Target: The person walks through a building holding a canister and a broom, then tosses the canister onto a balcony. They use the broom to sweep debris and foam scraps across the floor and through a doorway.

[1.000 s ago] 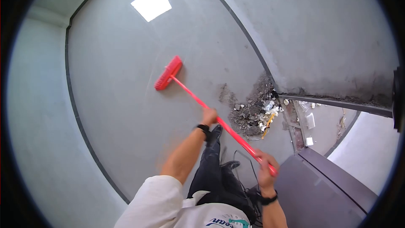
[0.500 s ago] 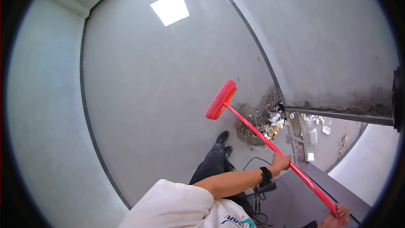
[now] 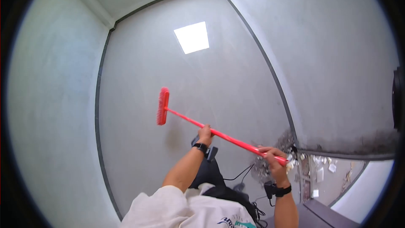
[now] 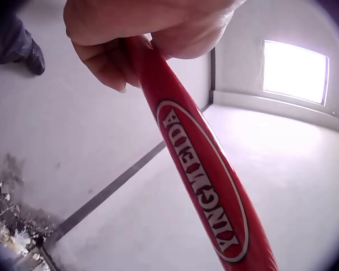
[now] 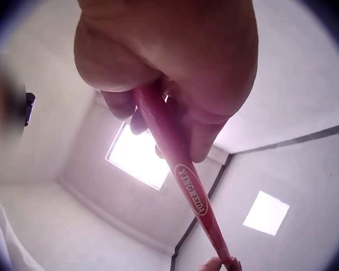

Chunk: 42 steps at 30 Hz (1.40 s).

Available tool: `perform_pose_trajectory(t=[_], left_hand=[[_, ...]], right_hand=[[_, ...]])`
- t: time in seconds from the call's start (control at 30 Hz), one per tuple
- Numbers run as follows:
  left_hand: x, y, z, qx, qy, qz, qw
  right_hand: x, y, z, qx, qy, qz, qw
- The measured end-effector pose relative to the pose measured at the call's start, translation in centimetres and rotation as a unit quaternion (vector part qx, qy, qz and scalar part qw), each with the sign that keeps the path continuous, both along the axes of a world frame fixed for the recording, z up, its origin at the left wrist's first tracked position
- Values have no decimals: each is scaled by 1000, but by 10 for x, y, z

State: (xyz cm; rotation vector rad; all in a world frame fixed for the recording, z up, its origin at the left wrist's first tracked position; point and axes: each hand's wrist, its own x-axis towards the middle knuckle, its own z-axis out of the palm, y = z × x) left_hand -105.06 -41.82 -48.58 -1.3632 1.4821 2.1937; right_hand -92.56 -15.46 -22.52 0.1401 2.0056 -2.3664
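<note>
We grip broom handle (image 3: 232, 139) midway with left hand (image 3: 205, 135), near end with right hand (image 3: 276, 164). Broom head (image 3: 163, 106): over floor (image 3: 139, 67). Debris (image 3: 260, 166): partly hidden behind right hand, handle.

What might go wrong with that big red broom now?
The black cable dangles close to the legs, so someone might get tangled or trip. The broom head looks lifted, with its shadow apart from it, so dropping it hard might puff up dust from the floor. And the rubble has loose bits, so a careless step or sweep could scatter them around.
</note>
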Motion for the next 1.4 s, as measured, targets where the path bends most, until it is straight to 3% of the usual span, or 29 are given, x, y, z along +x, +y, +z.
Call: perform_pose_trajectory(t=[0.07,0.13,0.2,0.23,0.27,0.3,0.33,0.37,0.4,0.43,0.47,0.53,0.6,0.63,0.7,0.73,0.8,0.83,0.87,0.93,0.97,1.03,1.13,1.2,1.23,1.3,1.33,1.4], left_hand=[[-58,-64,-26,-22,7,-6,1000],[-119,-113,-51,-52,-62,-12,997],[-158,-146,-73,-28,-92,-73,993],[-167,-146,-79,-3,-53,-125,991],[-170,-139,-112,5,-31,-187,982],[-182,-104,-76,3,-67,-132,989],[-181,-72,-71,-23,-56,-190,980],[-167,-39,-94,-53,-58,-297,952],[-166,-2,-55,6,-91,-271,958],[-146,47,-74,34,-86,-266,960],[-150,74,-23,102,-107,-291,945],[-156,114,60,134,-115,-320,931],[-164,127,107,240,-91,-339,905],[-171,124,131,240,-88,-342,904],[-182,121,168,304,-84,-293,903],[-190,116,170,303,-83,-297,902],[-209,90,167,172,-35,-278,944],[-220,72,144,172,-5,-238,956],[-236,54,117,100,7,-207,973],[-283,-2,30,35,38,-247,968],[-308,-27,12,-32,23,-214,976],[-357,-80,-29,21,-43,-261,964],[-378,-86,-72,-13,-85,-312,946],[-357,-64,-89,-72,-17,-598,798],[-330,-36,-92,-260,81,-754,598],[-267,35,-71,-428,214,-831,283],[-227,64,-66,-423,259,-814,301],[-167,114,-11,-319,291,-846,311]], right_hand=[[-76,-58,-33,7,-22,47,999],[-152,-124,-58,16,-31,29,999],[-181,-160,-68,26,-90,20,995],[-199,-168,-67,59,-93,-1,994],[-210,-171,-61,91,-97,-23,991],[-219,-159,-38,129,-125,-57,982],[-220,-145,-19,117,-119,-102,981],[-212,-128,-1,103,-111,-143,978],[-203,-110,23,169,-109,-162,966],[-194,-96,44,176,-83,-200,960],[-193,-86,74,200,-78,-214,953],[-184,-66,123,290,-66,-261,918],[-196,-69,172,318,-26,-219,922],[-196,-62,187,329,-9,-220,918],[-195,-52,200,323,11,-239,916],[-197,-47,201,305,17,-257,917],[-198,-31,169,223,28,-260,939],[-207,-43,141,229,24,-308,923],[-228,-64,115,204,17,-294,934],[-261,-107,56,121,0,-231,965],[-280,-134,30,104,-21,-194,975],[-302,-182,-20,47,-90,-205,973],[-300,-213,-63,30,-89,-232,968],[-269,-207,-69,51,-97,-308,945],[-244,-185,-56,6,-148,-349,925],[-202,-153,-15,5,-144,-408,902],[-176,-141,6,36,-145,-429,891],[-123,-113,49,99,-141,-455,874]])
